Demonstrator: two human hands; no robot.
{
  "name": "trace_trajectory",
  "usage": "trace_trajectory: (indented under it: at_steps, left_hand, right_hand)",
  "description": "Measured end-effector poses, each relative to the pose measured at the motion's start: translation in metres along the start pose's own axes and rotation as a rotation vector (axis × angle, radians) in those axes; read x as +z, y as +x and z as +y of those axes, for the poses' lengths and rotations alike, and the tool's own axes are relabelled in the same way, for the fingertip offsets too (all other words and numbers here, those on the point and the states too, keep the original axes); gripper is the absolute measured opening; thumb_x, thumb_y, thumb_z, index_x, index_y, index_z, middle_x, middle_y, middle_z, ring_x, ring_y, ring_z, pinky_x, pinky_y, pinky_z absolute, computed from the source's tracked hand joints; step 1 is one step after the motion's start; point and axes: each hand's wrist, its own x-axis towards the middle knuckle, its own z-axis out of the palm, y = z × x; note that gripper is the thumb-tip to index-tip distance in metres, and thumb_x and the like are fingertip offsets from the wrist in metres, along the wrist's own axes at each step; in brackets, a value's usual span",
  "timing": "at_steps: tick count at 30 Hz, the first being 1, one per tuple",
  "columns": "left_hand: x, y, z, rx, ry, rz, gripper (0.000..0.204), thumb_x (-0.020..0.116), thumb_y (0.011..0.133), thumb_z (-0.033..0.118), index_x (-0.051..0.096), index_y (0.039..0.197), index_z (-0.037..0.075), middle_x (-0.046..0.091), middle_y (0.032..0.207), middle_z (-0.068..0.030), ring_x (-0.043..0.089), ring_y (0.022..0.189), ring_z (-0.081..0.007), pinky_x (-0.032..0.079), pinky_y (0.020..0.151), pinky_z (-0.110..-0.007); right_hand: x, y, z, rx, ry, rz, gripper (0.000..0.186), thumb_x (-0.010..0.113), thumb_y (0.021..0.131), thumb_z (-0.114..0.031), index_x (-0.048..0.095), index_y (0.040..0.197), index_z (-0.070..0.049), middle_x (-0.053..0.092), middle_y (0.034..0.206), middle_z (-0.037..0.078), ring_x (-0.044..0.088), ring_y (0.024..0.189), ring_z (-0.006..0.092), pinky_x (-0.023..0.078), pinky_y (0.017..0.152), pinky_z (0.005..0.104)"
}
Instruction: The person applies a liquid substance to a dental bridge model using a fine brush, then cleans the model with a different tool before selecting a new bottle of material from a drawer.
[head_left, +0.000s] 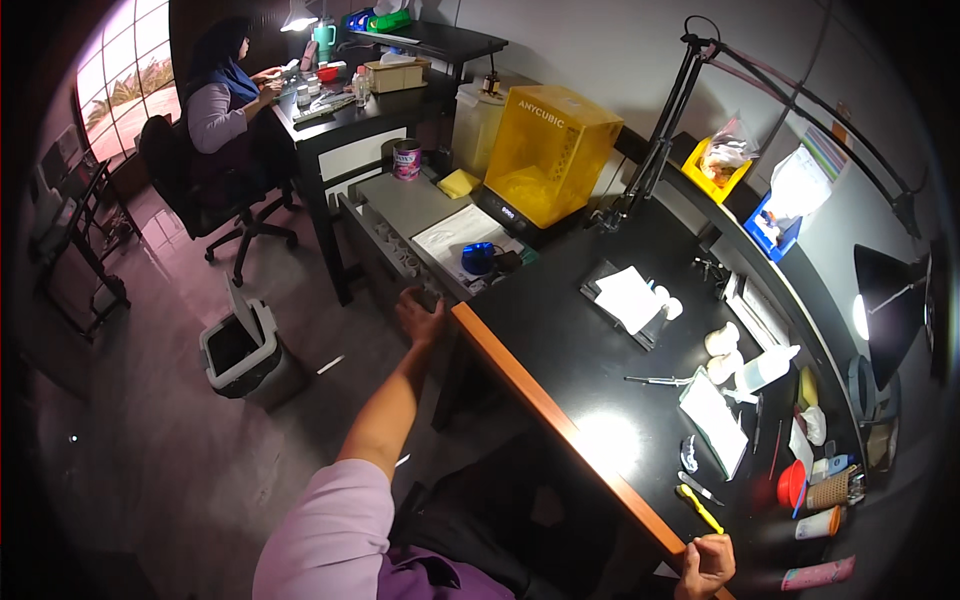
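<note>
My left hand [421, 316] reaches out at the pulled-out drawer [375, 250] of a grey cabinet. Its fingers are curled at the drawer's near end, around something dark that I cannot make out. Inside the drawer sit several small pale pieces. My right hand [707, 566] rests by the wooden front edge of the black desk [540, 290], fingers bent in; what they may hold is hidden. Just beyond it lies a yellow-handled tool [700, 508], beside a slim blade-like tool [701, 488] and a small clear curved piece [688, 454].
A yellow transparent box-shaped machine [553, 150] stands on the cabinet, near a blue object [478, 258] and a yellow sponge [458, 184]. Bottles, white paper [716, 420] and cups line the desk. A lidded bin [245, 350] is on the floor. Another person [220, 110] works at a far desk.
</note>
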Motion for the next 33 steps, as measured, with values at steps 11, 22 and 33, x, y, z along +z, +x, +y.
trace_trajectory:
  at_steps: [11, 22, 33]
  left_hand:
    - [-0.019, 0.002, -0.057, 0.212, -0.183, 0.095, 0.1, 0.08, 0.073, 0.021, 0.031, 0.158, 0.0, 0.046, 0.147, -0.0266, 0.046, 0.139, -0.0416, 0.039, 0.116, -0.047]
    - [-0.145, -0.041, -0.077, 0.083, -0.255, 0.094, 0.09, 0.077, 0.078, 0.005, 0.037, 0.159, 0.002, 0.058, 0.144, -0.0241, 0.061, 0.128, -0.0318, 0.048, 0.109, -0.041]
    - [-0.234, -0.056, -0.11, 0.013, -0.348, 0.049, 0.089, 0.076, 0.078, 0.004, 0.04, 0.16, 0.004, 0.067, 0.135, -0.0188, 0.065, 0.123, -0.0261, 0.049, 0.107, -0.038]
  right_hand:
    - [0.034, -0.006, 0.011, 0.023, -0.254, 0.372, 0.007, 0.074, 0.09, 0.007, 0.069, 0.094, 0.005, 0.069, 0.087, 0.011, 0.064, 0.078, 0.0195, 0.057, 0.075, 0.0348]
    - [0.067, 0.005, 0.006, 0.036, -0.534, 0.666, 0.017, 0.084, 0.083, -0.007, 0.074, 0.087, 0.007, 0.073, 0.079, 0.017, 0.068, 0.069, 0.028, 0.056, 0.068, 0.037]
    - [0.063, 0.003, 0.01, 0.002, -0.47, 0.548, 0.016, 0.084, 0.082, -0.005, 0.075, 0.088, 0.006, 0.074, 0.08, 0.017, 0.07, 0.07, 0.0266, 0.058, 0.068, 0.0363]
